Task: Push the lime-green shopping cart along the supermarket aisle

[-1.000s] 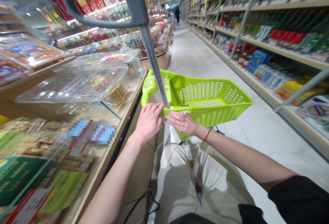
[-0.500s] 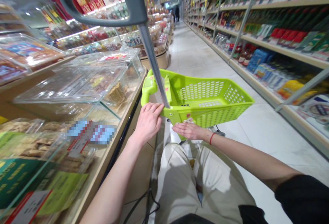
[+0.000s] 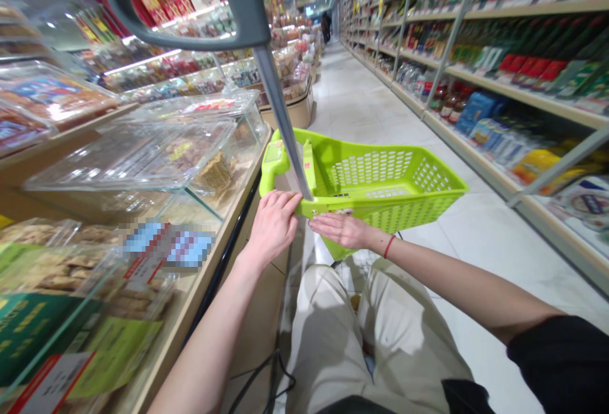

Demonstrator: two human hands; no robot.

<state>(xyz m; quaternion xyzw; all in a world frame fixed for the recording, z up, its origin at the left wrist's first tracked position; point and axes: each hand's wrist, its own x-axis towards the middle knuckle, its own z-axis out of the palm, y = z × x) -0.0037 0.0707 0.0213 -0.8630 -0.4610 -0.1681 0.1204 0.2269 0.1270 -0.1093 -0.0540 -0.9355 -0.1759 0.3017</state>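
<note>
**Lime-green basket (image 3: 375, 176) in front of the person**

On the left, glass cases (image 3: 137, 154) of baked snacks stand on the wooden bench (image 3: 200, 293). The left hand (image 3: 275, 227) curls around the basket's rim, beside its gray pull handle (image 3: 280, 122). The right hand (image 3: 340, 230) lies open on the front edge (a red string (image 3: 389, 246) circles the wrist). The basket sits above the beige trousers (image 3: 371, 331), before the packed shelves (image 3: 499, 87).
</note>
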